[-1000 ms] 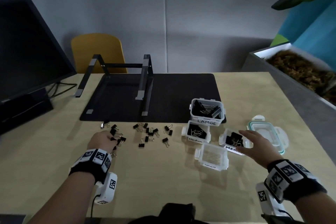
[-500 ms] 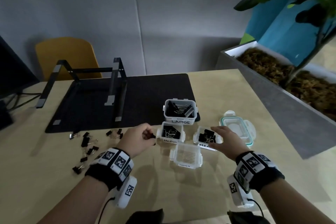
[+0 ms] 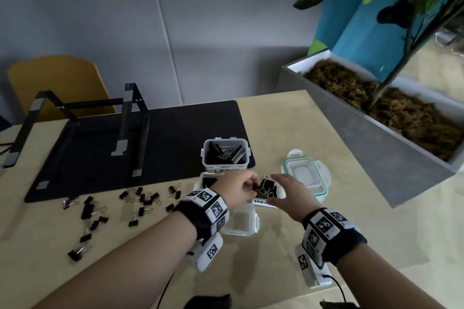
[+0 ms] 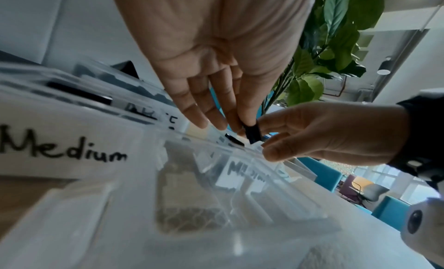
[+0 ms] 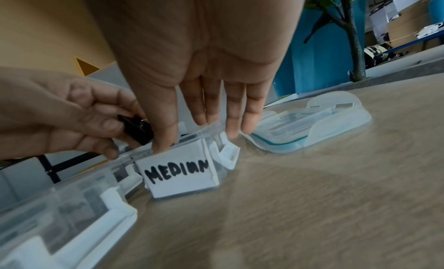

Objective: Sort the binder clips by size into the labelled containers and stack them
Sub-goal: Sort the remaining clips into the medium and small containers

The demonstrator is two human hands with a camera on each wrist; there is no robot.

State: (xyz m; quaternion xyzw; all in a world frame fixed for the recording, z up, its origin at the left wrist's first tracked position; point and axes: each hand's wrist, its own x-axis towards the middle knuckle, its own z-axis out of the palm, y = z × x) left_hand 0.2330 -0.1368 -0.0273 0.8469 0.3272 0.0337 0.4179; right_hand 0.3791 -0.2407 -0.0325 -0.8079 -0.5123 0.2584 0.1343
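Step in hand: your left hand (image 3: pixel 239 189) pinches a small black metal binder clip (image 4: pixel 252 134) between thumb and fingertips, right over the clear plastic tub with the white "MEDIUM" label (image 5: pixel 179 173).
Right hand: your right hand (image 3: pixel 292 190) lies with straight, relaxed fingers on that tub's rim at its 3 o'clock side and holds nothing.
Done: the tall clear tub marked "LARGE" (image 3: pixel 226 155), at 12 o'clock from your hands, holds several big clips; both medium tubs hold some.
Left: many loose black clips (image 3: pixel 140 202) lie scattered on the pale wooden table (image 3: pixel 313 148) at 9 o'clock; the nearest clear tub (image 3: pixel 241 219), at 6 o'clock, looks empty. By my judgement, roughly half the sorting is left, and no stacking is done.
Writing: "Medium" in handwriting on the second tub (image 4: pixel 65 140); "LARGE"; "MEDIUM". The nearest tub's label is too blurred to read.
Lid: a clear teal-sealed lid (image 3: pixel 305 177) lies at 3 o'clock.
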